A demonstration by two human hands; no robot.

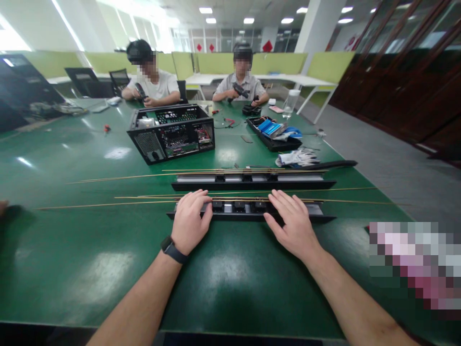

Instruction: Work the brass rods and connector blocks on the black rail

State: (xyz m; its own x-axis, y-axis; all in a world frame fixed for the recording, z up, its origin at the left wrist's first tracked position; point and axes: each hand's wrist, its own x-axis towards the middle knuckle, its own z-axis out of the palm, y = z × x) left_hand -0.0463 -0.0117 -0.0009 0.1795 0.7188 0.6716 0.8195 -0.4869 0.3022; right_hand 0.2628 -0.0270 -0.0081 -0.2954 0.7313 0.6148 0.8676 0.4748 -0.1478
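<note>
My left hand (191, 218) lies over the left part of the nearer long black and silver rail (230, 217), fingers extended and thumb apart from them. Over the right part of that rail rests my right hand (292, 223), its fingers stretched out and spread. Black blocks (239, 206) show on the rail between my hands. Thin brass-coloured rods (144, 203) run along it and stick out past both ends. Just behind lies a second similar rail (252, 185), with more thin rods (122, 178) along it. My palms hide parts of the nearer rail.
An open computer case (171, 137) stands on the green table (108, 259). Farther right are a black tray (275, 144) with blue items, and white gloves (297, 157). Two people (241, 84) sit opposite, holding dark tools. A water bottle (291, 103) stands near them.
</note>
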